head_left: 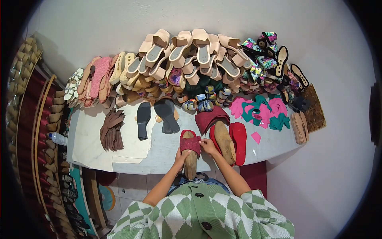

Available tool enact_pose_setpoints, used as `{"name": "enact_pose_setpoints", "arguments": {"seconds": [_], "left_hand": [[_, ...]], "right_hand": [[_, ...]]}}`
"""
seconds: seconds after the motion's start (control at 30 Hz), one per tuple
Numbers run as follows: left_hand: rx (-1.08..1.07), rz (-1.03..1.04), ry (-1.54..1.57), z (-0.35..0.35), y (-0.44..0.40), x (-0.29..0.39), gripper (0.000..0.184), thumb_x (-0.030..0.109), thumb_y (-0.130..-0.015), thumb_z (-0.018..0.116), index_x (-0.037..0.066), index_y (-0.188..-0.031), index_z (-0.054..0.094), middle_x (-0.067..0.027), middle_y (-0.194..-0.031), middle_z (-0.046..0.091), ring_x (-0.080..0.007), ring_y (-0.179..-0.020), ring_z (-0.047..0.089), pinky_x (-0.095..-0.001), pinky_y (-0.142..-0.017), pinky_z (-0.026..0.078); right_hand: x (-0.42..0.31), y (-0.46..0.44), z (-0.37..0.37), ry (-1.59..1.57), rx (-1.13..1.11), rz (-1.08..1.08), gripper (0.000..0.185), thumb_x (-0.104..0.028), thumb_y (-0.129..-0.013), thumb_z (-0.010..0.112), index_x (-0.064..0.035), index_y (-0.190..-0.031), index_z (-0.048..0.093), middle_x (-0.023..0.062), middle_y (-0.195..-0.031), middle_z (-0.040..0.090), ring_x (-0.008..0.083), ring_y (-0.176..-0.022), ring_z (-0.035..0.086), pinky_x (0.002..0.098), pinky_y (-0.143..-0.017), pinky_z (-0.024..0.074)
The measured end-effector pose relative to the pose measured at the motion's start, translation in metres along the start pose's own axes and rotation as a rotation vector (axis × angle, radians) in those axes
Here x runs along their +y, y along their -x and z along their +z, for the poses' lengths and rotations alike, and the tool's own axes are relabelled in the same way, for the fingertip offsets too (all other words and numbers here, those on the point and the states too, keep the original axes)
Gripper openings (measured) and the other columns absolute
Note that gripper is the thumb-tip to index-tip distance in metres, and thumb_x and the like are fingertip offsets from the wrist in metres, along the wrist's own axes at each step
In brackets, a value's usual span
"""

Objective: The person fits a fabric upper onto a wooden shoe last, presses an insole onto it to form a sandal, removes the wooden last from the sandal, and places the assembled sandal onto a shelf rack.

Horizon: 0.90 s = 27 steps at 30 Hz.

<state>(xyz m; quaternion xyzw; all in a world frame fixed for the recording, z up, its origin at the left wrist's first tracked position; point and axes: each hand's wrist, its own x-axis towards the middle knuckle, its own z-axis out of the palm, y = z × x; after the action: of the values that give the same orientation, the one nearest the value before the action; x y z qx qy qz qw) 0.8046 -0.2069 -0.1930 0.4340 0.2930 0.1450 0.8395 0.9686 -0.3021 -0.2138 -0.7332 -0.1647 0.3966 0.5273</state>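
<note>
At the table's front edge, my left hand (181, 157) is wrapped round the side of a wooden shoe last (190, 165). A red insole shows at the toe end of the last, and a maroon upper strap (190, 144) lies across it. My right hand (207, 146) is closed in a pinch at the right edge of this strap. Just right of that hand, a second wooden last (225, 145) lies on a red sole, beside another red sole (238, 143). Behind them sits a stack of maroon upper pieces (211, 119).
Beige heeled sandals (181, 46) are piled along the wall. Black soles (143, 120) and a fan of brown strips (112, 130) lie on the left. Pink and green cut pieces (260, 111) and tan insoles (299, 127) are on the right. A rack of lasts (55, 151) stands far left.
</note>
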Motion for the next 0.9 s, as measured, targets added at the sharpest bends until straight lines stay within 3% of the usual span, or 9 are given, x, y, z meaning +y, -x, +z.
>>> {"name": "enact_pose_setpoints", "arguments": {"seconds": [0.43, 0.63, 0.9], "left_hand": [[-0.031, -0.026, 0.006, 0.01, 0.008, 0.013, 0.047, 0.018, -0.081, 0.06, 0.007, -0.12, 0.036, -0.0127, -0.11, 0.05, -0.0227, -0.099, 0.054, -0.0362, -0.084, 0.046], [-0.047, -0.042, 0.0, 0.006, 0.004, 0.012, 0.052, 0.018, -0.08, 0.061, 0.007, -0.123, 0.035, -0.0122, -0.114, 0.049, -0.0221, -0.102, 0.052, -0.036, -0.087, 0.044], [-0.055, -0.03, -0.029, -0.004, 0.0, 0.01, 0.059, 0.018, -0.079, 0.062, 0.007, -0.128, 0.032, -0.0123, -0.116, 0.049, -0.023, -0.103, 0.052, -0.036, -0.088, 0.044]], "right_hand": [[-0.02, 0.018, 0.013, -0.376, 0.034, 0.286, 0.021, -0.012, -0.09, 0.049, 0.0026, -0.101, 0.058, 0.0069, -0.082, 0.06, 0.0148, -0.066, 0.056, 0.0272, -0.044, 0.0427], [-0.004, 0.008, 0.009, -0.288, -0.036, 0.209, 0.021, -0.012, -0.09, 0.049, 0.0019, -0.103, 0.058, 0.0067, -0.085, 0.061, 0.0149, -0.072, 0.057, 0.0285, -0.053, 0.0472], [-0.004, 0.005, 0.028, -0.322, -0.002, 0.143, 0.021, -0.014, -0.091, 0.049, -0.0011, -0.104, 0.059, 0.0053, -0.09, 0.061, 0.013, -0.076, 0.056, 0.0254, -0.067, 0.0459]]}}
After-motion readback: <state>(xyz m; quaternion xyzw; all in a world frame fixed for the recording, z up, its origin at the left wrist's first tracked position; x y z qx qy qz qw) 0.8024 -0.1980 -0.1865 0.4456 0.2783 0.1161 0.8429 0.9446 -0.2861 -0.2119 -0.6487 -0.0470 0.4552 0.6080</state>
